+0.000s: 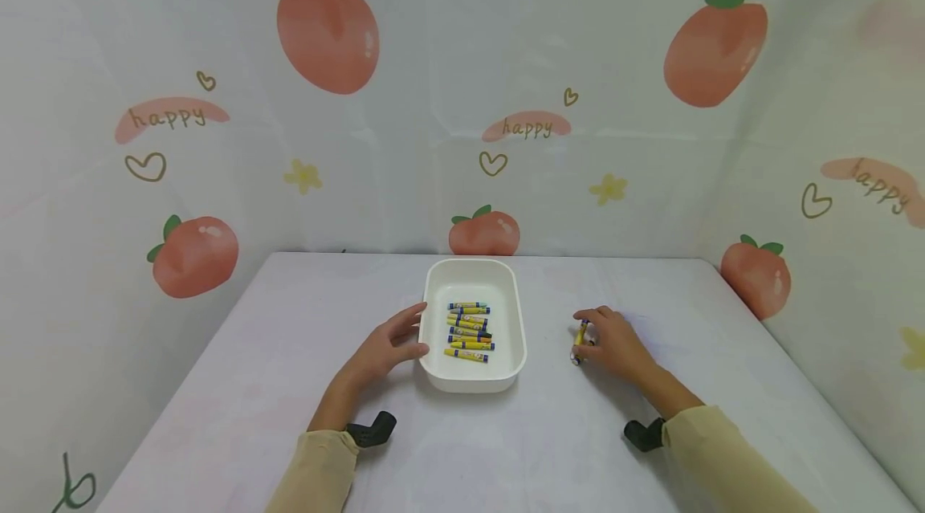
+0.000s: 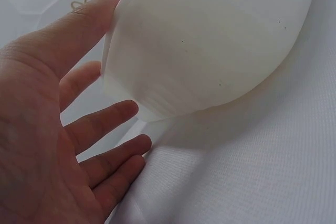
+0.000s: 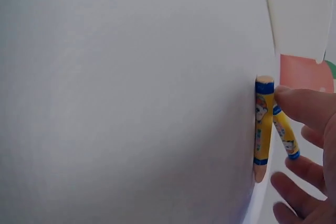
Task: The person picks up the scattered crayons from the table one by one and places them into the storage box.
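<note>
In the head view my left hand (image 1: 386, 346) touches the left side of a white plastic tray (image 1: 520, 336). The thumb lies at the tray's rim, and the other fingers (image 2: 107, 121) reach fairly straight along its wall. To the right of the tray my right hand (image 1: 614, 340) is low over the table, pinching a yellow crayon (image 3: 286, 134) with blue bands between thumb and fingertip at its two ends. A second yellow crayon (image 3: 264, 121), with a pale peach tip, lies right beside it, nearer the right wrist camera.
Several yellow-wrapped crayons (image 1: 470, 355) lie crosswise in a column inside the tray. A white cloth covers the table (image 1: 448, 449). Behind it hangs a white backdrop (image 1: 426, 176) printed with peaches, hearts and the word "happy". Each wrist wears a black camera mount (image 1: 372, 430).
</note>
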`<state>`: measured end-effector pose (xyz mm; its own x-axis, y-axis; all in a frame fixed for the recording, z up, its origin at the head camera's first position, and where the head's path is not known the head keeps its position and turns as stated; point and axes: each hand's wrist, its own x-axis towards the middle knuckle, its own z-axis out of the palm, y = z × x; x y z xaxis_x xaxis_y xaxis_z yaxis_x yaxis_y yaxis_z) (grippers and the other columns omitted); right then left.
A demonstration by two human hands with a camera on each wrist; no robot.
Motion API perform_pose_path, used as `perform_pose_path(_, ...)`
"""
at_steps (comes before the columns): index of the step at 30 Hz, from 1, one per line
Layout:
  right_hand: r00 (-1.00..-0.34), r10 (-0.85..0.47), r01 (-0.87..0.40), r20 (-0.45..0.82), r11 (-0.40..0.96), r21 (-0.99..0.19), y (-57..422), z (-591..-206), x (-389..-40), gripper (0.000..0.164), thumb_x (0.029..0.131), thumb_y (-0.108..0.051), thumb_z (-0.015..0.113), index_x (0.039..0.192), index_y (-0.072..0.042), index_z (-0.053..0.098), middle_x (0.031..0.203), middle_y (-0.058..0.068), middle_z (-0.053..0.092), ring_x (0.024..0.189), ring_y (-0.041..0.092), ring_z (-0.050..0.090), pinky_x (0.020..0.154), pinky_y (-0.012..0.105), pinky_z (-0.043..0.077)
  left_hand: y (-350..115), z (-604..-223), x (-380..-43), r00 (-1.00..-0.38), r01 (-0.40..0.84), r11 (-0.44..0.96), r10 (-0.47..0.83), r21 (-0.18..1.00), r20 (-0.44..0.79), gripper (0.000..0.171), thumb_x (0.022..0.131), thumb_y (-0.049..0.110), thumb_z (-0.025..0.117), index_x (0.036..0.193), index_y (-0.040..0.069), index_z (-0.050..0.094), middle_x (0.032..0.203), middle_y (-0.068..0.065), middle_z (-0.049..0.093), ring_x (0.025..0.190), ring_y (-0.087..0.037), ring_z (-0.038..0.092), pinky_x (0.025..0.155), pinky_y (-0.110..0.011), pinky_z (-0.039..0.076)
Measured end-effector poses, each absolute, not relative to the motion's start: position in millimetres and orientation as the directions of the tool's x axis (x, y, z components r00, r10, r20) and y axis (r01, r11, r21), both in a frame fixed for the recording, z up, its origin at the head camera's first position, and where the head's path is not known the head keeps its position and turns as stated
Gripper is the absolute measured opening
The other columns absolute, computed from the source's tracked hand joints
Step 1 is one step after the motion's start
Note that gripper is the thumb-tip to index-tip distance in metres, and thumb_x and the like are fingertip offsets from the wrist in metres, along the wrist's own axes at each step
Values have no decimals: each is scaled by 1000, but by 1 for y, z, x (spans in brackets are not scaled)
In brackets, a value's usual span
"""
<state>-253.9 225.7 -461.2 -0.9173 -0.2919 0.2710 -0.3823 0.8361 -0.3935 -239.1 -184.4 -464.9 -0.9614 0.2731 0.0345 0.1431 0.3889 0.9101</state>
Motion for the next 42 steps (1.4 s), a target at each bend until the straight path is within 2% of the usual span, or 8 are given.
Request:
perform_pose_path(4, -906, -300, -415, 299, 773, -480, 220, -461, -255, 51, 73, -6, 83, 120, -3, 62, 112, 13, 56, 96, 28, 63, 80, 43, 53, -184, -464, -238, -960, 150, 374, 275, 915, 46, 74, 86, 22, 75, 150, 20, 39, 145, -17, 46, 132, -37, 43, 105, -57, 36)
perform_pose_path(10, -922, -261, -384, 284, 696, -607, 208, -461, -254, 41, 78, 5, 75, 117, -1, 63, 109, 11, 56, 94, 28, 68, 76, 36, 58, -184, -463, -237, -962, 145, 382, 270, 913, 40, 74, 85, 24, 76, 150, 21, 40, 145, -15, 47, 132, -35, 43, 106, -55, 35)
perform_pose_path(15, -930, -236, -365, 283, 694, -621, 202, -464, -254, 43, 81, 5, 73, 121, -4, 62, 111, 9, 57, 89, 24, 67, 74, 33, 58, -184, -463, -237, -963, 140, 392, 269, 909, 32, 74, 85, 27, 76, 149, 21, 40, 145, -14, 47, 133, -34, 43, 107, -56, 35)
perform_pose_path(22, -928, -240, -371, 285, 660, -654, 198, -466, -253, 51, 80, 7, 73, 127, -3, 57, 110, 14, 65, 89, 27, 66, 72, 37, 58, -184, -464, -237, -961, 140, 389, 273, 911, 31, 73, 85, 28, 76, 149, 24, 41, 144, -14, 48, 133, -34, 43, 107, -56, 34)
perform_pose_path(31, -946, -244, -322, 212, 655, -684, 190, -458, -255, 40, 85, -1, 71, 123, -7, 62, 110, 9, 68, 92, 24, 66, 66, 29, 57, -184, -462, -236, -964, 129, 396, 264, 909, 22, 75, 84, 29, 77, 149, 24, 41, 145, -13, 47, 133, -34, 43, 106, -58, 33)
perform_pose_path(42, -942, -252, -329, 222, 557, -762, 187, -442, -267, 39, 86, 3, 68, 124, -1, 61, 110, 16, 65, 88, 27, 66, 58, 29, 57, -184, -464, -237, -964, 137, 394, 266, 909, 30, 72, 84, 28, 76, 148, 26, 42, 145, -12, 48, 133, -34, 43, 106, -59, 34)
